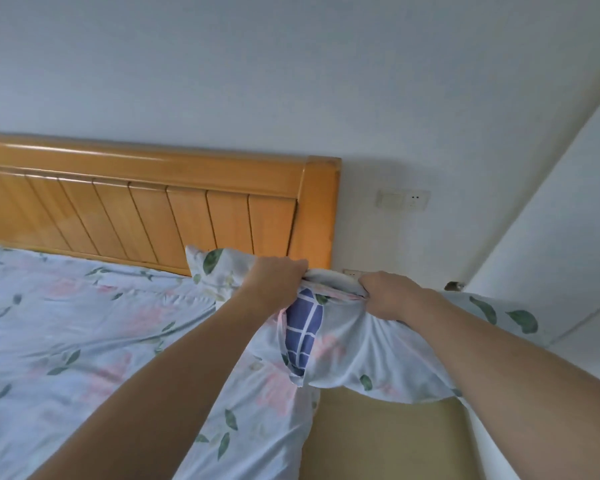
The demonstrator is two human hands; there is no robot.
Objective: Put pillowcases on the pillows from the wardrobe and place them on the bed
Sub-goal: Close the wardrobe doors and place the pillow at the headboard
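A floral pillowcase (pixel 354 358), pale blue with pink flowers and green leaves, hangs over the bed's right edge. Both hands hold its open mouth. My left hand (pixel 274 282) grips the mouth's left side, and my right hand (pixel 390 294) grips the right side. Between them a pillow (pixel 305 327) with a dark blue and white grid pattern shows through the opening. Most of the pillow is hidden inside the case. The bed (pixel 84 323) carries a sheet of the same floral print.
A wooden headboard (pixel 153 202) runs along the white wall. Wall sockets (pixel 402 199) sit to the right of it. A white surface (pixel 551 254) rises at the far right. A yellowish floor strip (pixel 385 434) lies between the bed and that surface.
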